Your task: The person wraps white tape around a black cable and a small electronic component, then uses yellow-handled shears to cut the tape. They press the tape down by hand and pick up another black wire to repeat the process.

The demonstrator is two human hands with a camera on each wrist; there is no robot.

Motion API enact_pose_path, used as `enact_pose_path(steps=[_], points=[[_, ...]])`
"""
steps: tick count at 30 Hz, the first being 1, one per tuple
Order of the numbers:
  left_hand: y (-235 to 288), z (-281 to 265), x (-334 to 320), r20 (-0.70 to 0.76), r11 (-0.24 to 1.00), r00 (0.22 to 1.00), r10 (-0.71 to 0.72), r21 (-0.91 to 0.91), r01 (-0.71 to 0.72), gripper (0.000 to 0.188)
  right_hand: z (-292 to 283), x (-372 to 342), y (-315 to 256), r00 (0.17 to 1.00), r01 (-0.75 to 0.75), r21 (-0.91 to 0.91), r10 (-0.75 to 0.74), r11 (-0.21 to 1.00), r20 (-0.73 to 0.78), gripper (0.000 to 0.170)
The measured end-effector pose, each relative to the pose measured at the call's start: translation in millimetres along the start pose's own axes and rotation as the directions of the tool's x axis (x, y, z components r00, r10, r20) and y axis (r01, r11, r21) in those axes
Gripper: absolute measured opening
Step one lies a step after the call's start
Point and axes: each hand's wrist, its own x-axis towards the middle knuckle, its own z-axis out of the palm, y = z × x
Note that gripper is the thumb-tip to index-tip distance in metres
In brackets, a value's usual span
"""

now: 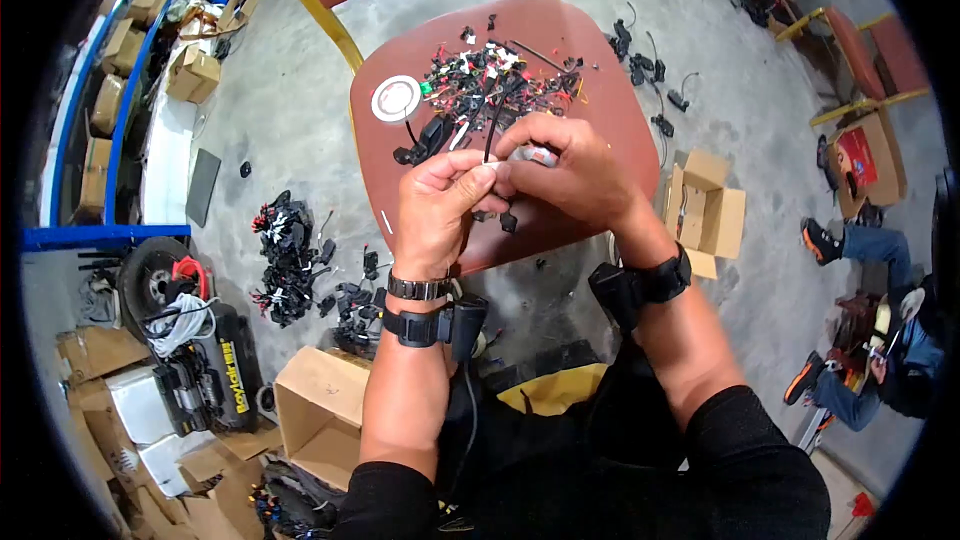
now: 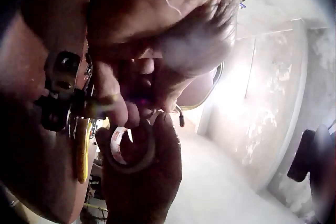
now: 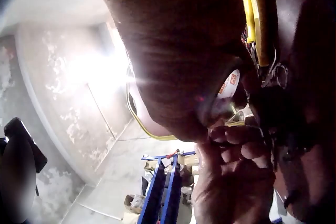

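In the head view my left hand pinches a thin black cable between thumb and forefinger, its end standing up past the fingertips. A small black connector hangs below the fingers. My right hand meets it fingertip to fingertip over the chair seat and holds a roll of tape. The wrist views show the roll hooked in the curled fingers, with red print on its inner core. The meeting fingertips partly hide the cable. A black connector body sits beside the left fingers.
A heap of small connectors and wires covers the back of the red chair seat, beside a white round spool. Yellow-handled pliers lie near my hands. Cable piles and open cartons stand on the floor.
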Motion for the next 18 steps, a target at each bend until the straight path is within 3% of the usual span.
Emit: enact_pose_path(steps=[11, 18], points=[[-0.3, -4.7, 1.2, 0.018, 0.999, 1.0, -0.009, -0.047, 0.01, 0.029, -0.6, 0.9, 9.1, 0.998, 0.055, 0.037, -0.054, 0.998, -0.028, 0.016], [4.2, 0.5, 0.8, -0.002, 0.999, 1.0, -0.005, -0.054, 0.004, 0.019, 1.7, 0.8, 12.5, 0.997, 0.071, 0.02, -0.07, 0.997, -0.029, 0.016]])
